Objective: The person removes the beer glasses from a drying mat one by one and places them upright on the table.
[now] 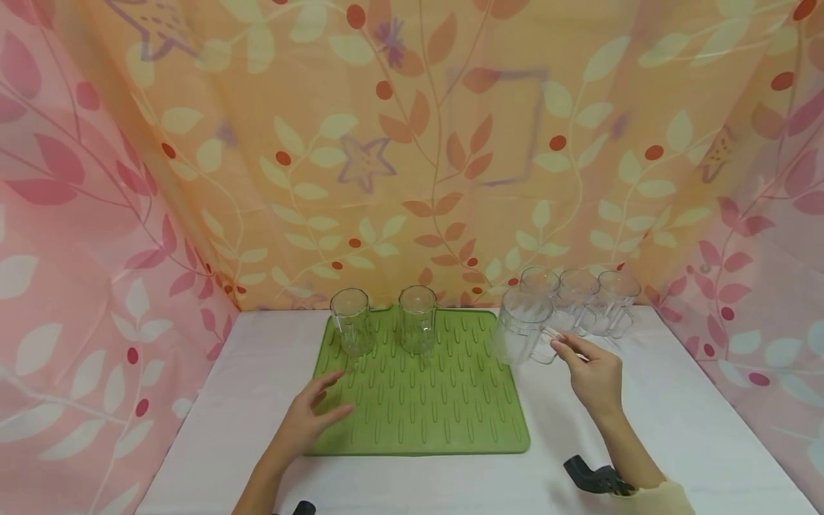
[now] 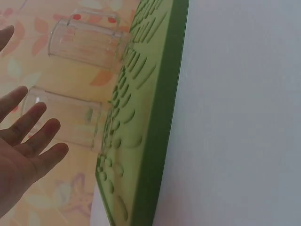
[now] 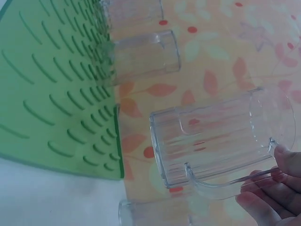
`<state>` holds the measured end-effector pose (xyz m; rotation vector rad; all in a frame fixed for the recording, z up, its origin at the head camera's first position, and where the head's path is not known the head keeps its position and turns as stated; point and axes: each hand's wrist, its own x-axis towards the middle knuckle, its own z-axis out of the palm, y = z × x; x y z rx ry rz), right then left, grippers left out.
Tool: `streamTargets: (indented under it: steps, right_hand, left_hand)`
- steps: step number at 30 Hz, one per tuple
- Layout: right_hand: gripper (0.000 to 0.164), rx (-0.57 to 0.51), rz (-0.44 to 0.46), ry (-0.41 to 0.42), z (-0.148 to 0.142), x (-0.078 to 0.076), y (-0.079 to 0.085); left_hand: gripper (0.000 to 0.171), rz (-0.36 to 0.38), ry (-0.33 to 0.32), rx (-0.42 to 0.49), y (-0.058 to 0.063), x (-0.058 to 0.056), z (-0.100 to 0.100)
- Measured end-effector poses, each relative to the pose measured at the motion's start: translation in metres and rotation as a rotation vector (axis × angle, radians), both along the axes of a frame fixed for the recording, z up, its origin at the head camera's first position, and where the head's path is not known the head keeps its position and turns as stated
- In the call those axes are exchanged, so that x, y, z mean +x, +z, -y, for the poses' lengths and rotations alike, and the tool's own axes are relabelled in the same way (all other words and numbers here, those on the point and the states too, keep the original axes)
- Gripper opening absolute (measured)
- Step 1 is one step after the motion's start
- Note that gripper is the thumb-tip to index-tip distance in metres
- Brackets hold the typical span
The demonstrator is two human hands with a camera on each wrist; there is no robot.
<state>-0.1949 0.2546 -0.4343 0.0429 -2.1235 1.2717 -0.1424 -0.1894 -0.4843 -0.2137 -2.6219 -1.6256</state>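
Observation:
My right hand (image 1: 595,372) pinches the handle of a clear glass mug (image 1: 520,322) with thumb and fingers. In the right wrist view this mug (image 3: 216,136) is raised, apart from the green mat (image 3: 61,108). From the head it overlaps the mat's right edge. Two more glass mugs, one at the left (image 1: 352,323) and one nearer the middle (image 1: 418,322), stand on the back part of the ridged mat (image 1: 438,429). Over the mat's left front, my left hand (image 1: 307,416) is held with fingers spread, touching no mug.
Three clear mugs (image 1: 618,297) with handles stand close together at the back right of the white table (image 1: 219,400), partly behind the held mug. A patterned orange cloth (image 1: 257,179) hangs behind the table, with pink leafy cloth (image 1: 77,300) at the sides.

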Motion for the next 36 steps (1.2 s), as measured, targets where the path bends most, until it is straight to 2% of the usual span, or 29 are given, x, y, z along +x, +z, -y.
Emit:
streamTargets:
  steps: [4,12,16,20,29,36]
  right_hand:
    - [0.022,0.017,0.000,-0.056,-0.009,-0.001,-0.006]
    - [0.023,0.016,-0.008,-0.109,-0.021,-0.002,-0.017]
    - [0.022,0.013,0.011,-0.156,-0.024,-0.003,-0.022]
    - [0.021,0.034,0.029,-0.196,-0.027,-0.002,-0.027]
    - [0.022,0.059,0.018,-0.221,-0.032,-0.003,-0.038]
    - [0.022,0.048,0.024,-0.254,-0.035,-0.004,-0.044]
  left_hand:
    - [0.065,0.002,0.022,-0.034,-0.001,0.001,0.005]
    - [0.072,0.044,0.043,-0.094,-0.004,0.003,0.015]
    - [0.075,0.046,0.055,-0.126,-0.005,0.005,0.021]
    - [0.080,0.079,0.066,-0.147,-0.006,0.006,0.027]
    - [0.092,0.201,0.054,-0.207,-0.009,0.010,0.040]
    - [0.095,0.214,0.034,-0.265,-0.011,0.005,0.049]
